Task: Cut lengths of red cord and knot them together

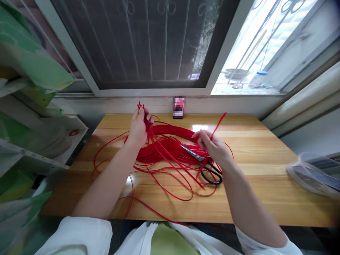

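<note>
My left hand is closed around several red cords, with their short ends poking up above the fingers and the long parts trailing down to the right. A large loose bundle of red cord lies on the table between my hands. My right hand pinches a red cord whose end sticks up to the right. Just left of the right wrist, scissors with black handles rest on the bundle, their blades slightly apart and pointing to the upper left.
The wooden table stands against a window wall. A phone leans upright at its back edge. At the right edge sits a clear plastic container. Loose cord hangs over the front edge near my lap. White shelves stand on the left.
</note>
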Demonstrator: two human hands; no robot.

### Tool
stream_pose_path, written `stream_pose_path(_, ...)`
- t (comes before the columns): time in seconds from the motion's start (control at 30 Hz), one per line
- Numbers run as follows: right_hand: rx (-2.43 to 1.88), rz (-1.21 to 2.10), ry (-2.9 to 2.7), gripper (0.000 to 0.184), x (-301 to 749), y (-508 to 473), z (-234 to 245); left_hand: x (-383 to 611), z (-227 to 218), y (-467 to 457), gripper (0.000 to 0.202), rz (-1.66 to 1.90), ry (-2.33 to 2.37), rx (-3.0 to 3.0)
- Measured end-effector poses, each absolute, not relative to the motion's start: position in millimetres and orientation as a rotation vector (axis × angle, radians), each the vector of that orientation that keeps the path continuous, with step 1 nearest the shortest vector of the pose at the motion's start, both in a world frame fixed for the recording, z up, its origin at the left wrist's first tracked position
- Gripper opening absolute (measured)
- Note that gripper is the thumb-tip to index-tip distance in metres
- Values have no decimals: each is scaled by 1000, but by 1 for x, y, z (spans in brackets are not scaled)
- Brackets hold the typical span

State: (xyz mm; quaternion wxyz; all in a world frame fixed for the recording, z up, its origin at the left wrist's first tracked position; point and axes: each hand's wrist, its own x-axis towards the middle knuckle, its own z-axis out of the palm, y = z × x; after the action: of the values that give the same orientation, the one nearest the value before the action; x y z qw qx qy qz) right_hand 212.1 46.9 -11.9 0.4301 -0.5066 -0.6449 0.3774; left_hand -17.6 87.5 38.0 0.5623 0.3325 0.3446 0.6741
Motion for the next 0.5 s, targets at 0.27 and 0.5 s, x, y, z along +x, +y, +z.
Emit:
stream_pose_path(0.27,-1263,1161,-2097,36,201,16,-12,-26,42,91,25,1650,845,747)
stream_pose_path(0.5,-1103,1410,-1950,22,173,8,-28,-30,31,89,25,1640,897,814)
